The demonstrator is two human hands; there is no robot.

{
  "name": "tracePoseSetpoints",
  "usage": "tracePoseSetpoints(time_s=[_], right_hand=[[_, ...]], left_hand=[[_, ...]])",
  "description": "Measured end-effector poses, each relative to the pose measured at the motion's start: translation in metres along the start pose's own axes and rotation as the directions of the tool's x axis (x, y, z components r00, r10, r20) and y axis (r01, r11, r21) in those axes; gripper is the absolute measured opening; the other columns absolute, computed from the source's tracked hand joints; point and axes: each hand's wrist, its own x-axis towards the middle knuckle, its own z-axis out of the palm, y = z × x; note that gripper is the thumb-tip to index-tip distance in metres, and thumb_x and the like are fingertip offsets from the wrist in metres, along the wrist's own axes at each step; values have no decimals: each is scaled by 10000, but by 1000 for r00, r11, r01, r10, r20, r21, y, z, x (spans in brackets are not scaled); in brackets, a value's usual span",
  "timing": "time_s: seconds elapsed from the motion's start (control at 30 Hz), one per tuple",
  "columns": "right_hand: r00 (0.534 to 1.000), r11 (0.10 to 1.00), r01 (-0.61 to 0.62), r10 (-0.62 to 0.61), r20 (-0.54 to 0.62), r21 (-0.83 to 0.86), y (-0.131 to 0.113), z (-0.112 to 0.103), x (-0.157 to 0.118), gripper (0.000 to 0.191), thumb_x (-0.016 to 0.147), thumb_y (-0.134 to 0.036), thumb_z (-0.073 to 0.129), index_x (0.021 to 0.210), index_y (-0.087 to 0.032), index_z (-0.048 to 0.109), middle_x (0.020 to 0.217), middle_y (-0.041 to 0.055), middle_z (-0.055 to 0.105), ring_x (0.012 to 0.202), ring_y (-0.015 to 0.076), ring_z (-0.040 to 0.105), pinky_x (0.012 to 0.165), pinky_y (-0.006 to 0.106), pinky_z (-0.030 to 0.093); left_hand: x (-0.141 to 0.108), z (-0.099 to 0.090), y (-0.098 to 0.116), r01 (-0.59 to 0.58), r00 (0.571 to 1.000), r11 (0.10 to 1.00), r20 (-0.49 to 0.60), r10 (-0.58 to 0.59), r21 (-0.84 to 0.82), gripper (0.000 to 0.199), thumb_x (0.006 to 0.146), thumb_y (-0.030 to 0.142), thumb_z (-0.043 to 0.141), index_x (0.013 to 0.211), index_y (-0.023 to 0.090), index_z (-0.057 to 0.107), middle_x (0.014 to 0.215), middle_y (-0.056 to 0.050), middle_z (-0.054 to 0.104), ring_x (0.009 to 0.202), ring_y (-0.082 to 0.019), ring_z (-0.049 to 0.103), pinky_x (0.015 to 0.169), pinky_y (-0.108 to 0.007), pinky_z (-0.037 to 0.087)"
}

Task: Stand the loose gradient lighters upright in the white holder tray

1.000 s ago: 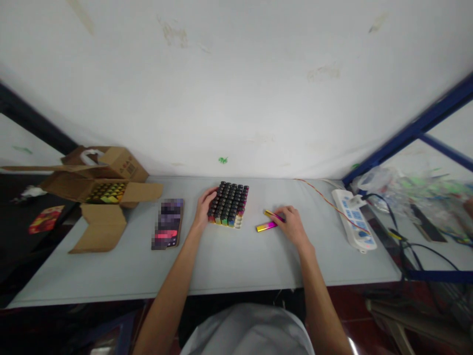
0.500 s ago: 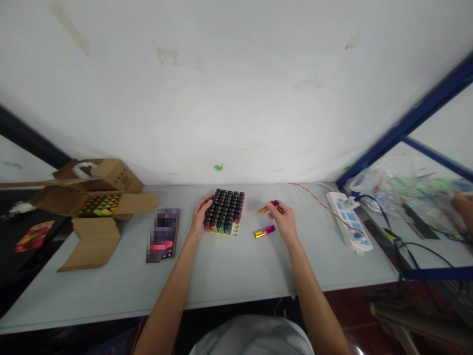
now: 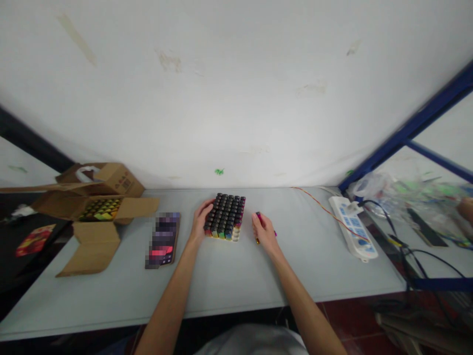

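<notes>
A white tray stands on the table, packed with upright lighters that have black tops and coloured bodies. A few slots at its near right corner hold nothing. Along the tray's left side, my left hand grips it, thumb and fingers against the edge. To the right of the tray, my right hand is closed round a lighter, its dark magenta top poking up from the fingers. Beneath that hand lies a second lighter, a magenta and gold one, mostly covered.
At left, a phone lies near an open cardboard box of yellowish lighters. A white power strip with cables is on the right. Beyond a blue frame, plastic bags lie on another surface, with part of another person's hand.
My right hand has moved left and slightly down towards the tray, turning the lighter upright. It now covers most of the lighter on the table. My left hand stays on the tray.
</notes>
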Motion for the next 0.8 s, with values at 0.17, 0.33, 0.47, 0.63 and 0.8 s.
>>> tracePoseSetpoints(time_s=[0.17,0.33,0.47,0.63,0.8], right_hand=[[994,998,-60,57,-91,-24,4,0,0,550,906,-705,503,626,-254,359,574,-56,323,542,120,306,474,256,249],[991,993,-31,15,-130,-118,2,0,-2,441,896,-581,465,619,-250,375,569,-51,351,563,127,337,529,266,252],[993,987,-7,-12,-120,-158,0,-2,-3,397,890,-533,465,630,-247,373,574,-57,348,572,127,342,553,269,249],[993,986,10,-29,-114,-168,-1,-4,-3,391,893,-512,461,625,-246,360,576,-63,336,570,122,335,564,268,244],[995,982,18,-37,-95,-186,-1,-4,-3,404,896,-523,455,620,-248,347,567,-64,321,567,123,324,561,269,237]], left_hand=[[0,1,2,1,1000,1000,-14,-1,10,413,746,482,769,1046,200,796,1157,-82,777,1183,-313,667,1066,-414,473],[0,1,0,-4,1000,1000,-11,4,-8,410,752,478,768,1054,203,797,1156,-75,776,1176,-299,663,1082,-407,456],[0,0,-2,-16,1000,1000,0,16,-1,401,770,468,763,1068,203,794,1177,-77,772,1195,-299,659,1093,-407,450],[0,1,-1,-4,1000,1000,-4,4,-13,401,762,460,770,1069,203,792,1186,-78,770,1189,-297,664,1084,-405,457],[0,2,0,7,1000,1000,-15,-8,-14,420,744,476,778,1059,197,791,1170,-85,773,1180,-306,666,1069,-408,471]])
